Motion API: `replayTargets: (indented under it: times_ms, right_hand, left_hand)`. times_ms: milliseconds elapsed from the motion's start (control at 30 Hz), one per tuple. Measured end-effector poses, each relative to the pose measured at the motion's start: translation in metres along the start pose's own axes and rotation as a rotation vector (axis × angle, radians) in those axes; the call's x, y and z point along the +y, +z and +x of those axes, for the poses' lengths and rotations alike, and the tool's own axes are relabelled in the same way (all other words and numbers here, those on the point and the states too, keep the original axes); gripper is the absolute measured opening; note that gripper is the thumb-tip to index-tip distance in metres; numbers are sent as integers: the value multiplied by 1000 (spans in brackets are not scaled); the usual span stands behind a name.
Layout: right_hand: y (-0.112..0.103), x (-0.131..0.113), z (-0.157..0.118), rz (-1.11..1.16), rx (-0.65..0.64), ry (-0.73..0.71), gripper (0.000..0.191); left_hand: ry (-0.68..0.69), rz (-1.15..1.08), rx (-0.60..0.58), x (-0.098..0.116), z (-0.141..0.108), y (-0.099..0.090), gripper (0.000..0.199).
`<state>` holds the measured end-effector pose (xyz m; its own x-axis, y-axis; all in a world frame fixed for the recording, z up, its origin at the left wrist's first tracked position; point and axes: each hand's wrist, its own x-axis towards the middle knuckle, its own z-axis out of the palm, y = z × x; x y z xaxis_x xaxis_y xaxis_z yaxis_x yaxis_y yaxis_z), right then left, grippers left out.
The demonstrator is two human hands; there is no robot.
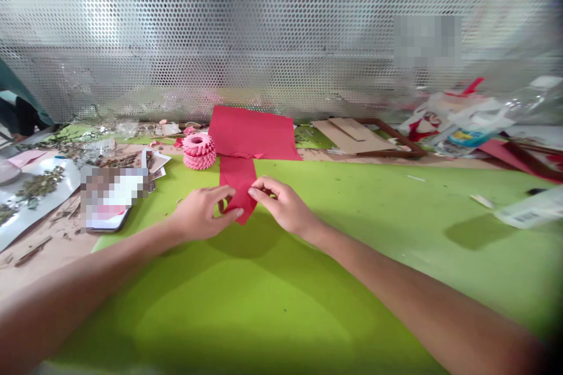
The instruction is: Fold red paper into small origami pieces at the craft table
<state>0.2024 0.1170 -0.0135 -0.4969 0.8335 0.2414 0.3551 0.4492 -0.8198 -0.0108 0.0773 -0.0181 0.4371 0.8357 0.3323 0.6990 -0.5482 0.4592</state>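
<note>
My left hand [204,212] pinches the left and lower edge of a strip of red paper [240,183] between thumb and fingers. On its right edge, the thumb and forefinger of my right hand [284,202] are closed as well. The strip's lower end is folded to a slanted point just above the green mat. Behind it stands a large red paper sheet [253,132], which the strip's upper end meets; whether they are joined I cannot tell. To the left sits a pink ring-shaped stack of folded paper [199,150].
A phone [109,218] and small printed cards [156,165] lie left, beside dried plant bits [41,183]. Brown card [352,136], a plastic bag [461,123] and a clear bottle [534,96] are at the back right. A green mat [264,316] covers the table; a perforated metal panel [264,23] rises behind.
</note>
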Motion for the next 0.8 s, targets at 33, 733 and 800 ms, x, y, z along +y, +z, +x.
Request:
replayTargets:
  times_ms: [33,733,800]
  right_hand:
    - [-1,0,1,10,21,-4,26]
    - [0,-6,-8,87,-13,-17,27]
    - [-2,-7,-10,106,-29,8,34]
  left_hand:
    - [29,10,12,0,-1,0,43]
    - [-39,-417,144,0,2,11,14]
    - [-107,-500,176,1,2,14,16]
